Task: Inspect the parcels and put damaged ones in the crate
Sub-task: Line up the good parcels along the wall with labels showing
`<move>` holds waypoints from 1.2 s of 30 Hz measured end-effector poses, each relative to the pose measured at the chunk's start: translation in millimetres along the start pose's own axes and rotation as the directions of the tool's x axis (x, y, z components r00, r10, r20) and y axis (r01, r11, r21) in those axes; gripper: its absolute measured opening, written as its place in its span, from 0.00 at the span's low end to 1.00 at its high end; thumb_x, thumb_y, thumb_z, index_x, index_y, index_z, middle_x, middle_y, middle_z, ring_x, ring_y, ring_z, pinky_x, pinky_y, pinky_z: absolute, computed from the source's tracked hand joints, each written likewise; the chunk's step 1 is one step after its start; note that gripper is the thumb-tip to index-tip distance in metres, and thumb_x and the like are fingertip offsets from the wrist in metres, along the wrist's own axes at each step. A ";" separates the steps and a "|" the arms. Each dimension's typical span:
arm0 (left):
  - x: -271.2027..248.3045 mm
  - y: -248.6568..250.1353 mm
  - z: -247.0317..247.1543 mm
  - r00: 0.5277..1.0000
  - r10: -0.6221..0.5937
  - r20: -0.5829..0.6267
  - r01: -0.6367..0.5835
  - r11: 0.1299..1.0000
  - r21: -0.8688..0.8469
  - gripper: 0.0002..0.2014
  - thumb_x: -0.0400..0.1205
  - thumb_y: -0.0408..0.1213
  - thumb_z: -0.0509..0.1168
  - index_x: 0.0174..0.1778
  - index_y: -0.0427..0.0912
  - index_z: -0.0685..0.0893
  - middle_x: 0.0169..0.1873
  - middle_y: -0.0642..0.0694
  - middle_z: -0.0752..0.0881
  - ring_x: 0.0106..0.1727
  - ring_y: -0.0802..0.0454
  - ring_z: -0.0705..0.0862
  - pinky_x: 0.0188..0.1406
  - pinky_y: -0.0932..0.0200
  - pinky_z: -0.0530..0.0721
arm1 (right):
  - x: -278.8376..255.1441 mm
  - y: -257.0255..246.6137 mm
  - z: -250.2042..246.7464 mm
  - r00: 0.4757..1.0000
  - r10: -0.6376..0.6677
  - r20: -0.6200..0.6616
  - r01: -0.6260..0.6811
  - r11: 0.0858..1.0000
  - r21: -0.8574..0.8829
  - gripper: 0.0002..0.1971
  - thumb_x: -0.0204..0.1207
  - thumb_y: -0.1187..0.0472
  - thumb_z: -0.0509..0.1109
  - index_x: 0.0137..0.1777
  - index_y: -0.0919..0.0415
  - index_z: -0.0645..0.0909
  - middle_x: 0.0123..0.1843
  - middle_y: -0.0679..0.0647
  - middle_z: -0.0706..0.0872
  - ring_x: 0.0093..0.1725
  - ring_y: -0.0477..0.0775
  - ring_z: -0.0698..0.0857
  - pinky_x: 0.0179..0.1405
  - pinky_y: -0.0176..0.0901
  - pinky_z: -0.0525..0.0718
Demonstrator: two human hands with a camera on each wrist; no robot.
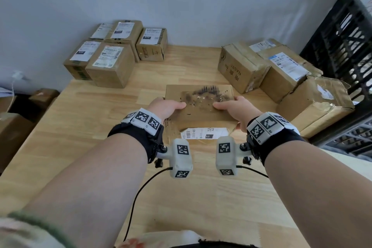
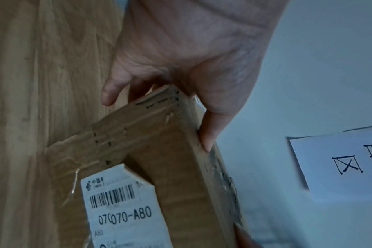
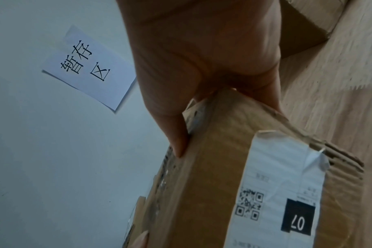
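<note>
A brown cardboard parcel (image 1: 199, 102) is held tilted above the middle of the wooden table (image 1: 100, 147). Its upper face is scuffed with dark stains and torn tape. A white shipping label (image 1: 203, 133) faces me on its near side. My left hand (image 1: 168, 106) grips the parcel's left edge, thumb on top. My right hand (image 1: 231, 106) grips the right edge the same way. The left wrist view shows the parcel (image 2: 159, 167) with a torn, crushed corner and the label reading 070-A80. In the right wrist view the parcel (image 3: 223, 176) shows torn corrugated edges. The black plastic crate (image 1: 346, 50) stands at the far right.
Several neat parcels (image 1: 112, 52) sit stacked at the table's back left. Three crumpled parcels (image 1: 281, 74) lie at the back right beside the crate. More boxes (image 1: 12, 127) sit on the floor at left. A paper sign (image 3: 89, 67) is stuck on the wall.
</note>
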State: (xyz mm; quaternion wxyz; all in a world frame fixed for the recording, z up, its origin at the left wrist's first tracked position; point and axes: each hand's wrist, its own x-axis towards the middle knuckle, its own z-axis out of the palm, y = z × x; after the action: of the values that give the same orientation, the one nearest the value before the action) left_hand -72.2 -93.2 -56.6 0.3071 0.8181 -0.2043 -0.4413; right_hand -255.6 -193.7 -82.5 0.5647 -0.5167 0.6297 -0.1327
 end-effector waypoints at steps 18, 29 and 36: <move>-20.7 16.2 -18.8 0.991 0.110 0.071 -0.097 0.981 -0.170 0.50 0.74 0.75 0.57 0.86 0.49 0.55 0.84 0.45 0.59 0.83 0.43 0.59 0.78 0.37 0.58 | -24.3 -7.0 -14.0 0.985 -0.168 0.043 0.152 0.956 0.252 0.41 0.69 0.50 0.81 0.79 0.42 0.63 0.63 0.52 0.84 0.58 0.57 0.87 0.58 0.64 0.87; -12.3 -10.1 -6.0 0.998 0.015 0.056 -0.009 0.994 -0.111 0.37 0.78 0.57 0.69 0.79 0.40 0.68 0.78 0.40 0.71 0.74 0.38 0.73 0.67 0.42 0.74 | -16.1 10.9 -14.4 0.996 -0.069 -0.052 0.073 0.993 0.089 0.24 0.70 0.43 0.77 0.58 0.52 0.72 0.61 0.55 0.80 0.61 0.59 0.82 0.62 0.64 0.84; -0.8 -21.5 1.0 1.000 -0.006 0.003 0.006 0.999 0.033 0.33 0.80 0.55 0.68 0.75 0.37 0.73 0.73 0.39 0.77 0.69 0.40 0.77 0.62 0.48 0.78 | -8.4 23.1 -6.0 0.998 0.014 -0.065 -0.016 1.000 -0.023 0.33 0.69 0.45 0.80 0.66 0.57 0.68 0.61 0.57 0.80 0.59 0.61 0.83 0.60 0.62 0.86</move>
State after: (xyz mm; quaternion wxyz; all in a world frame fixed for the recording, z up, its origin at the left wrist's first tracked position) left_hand -72.1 -77.4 -71.2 0.2917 0.8230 -0.2095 -0.4401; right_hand -273.8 -179.6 -93.1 0.5388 -0.5139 0.6532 -0.1378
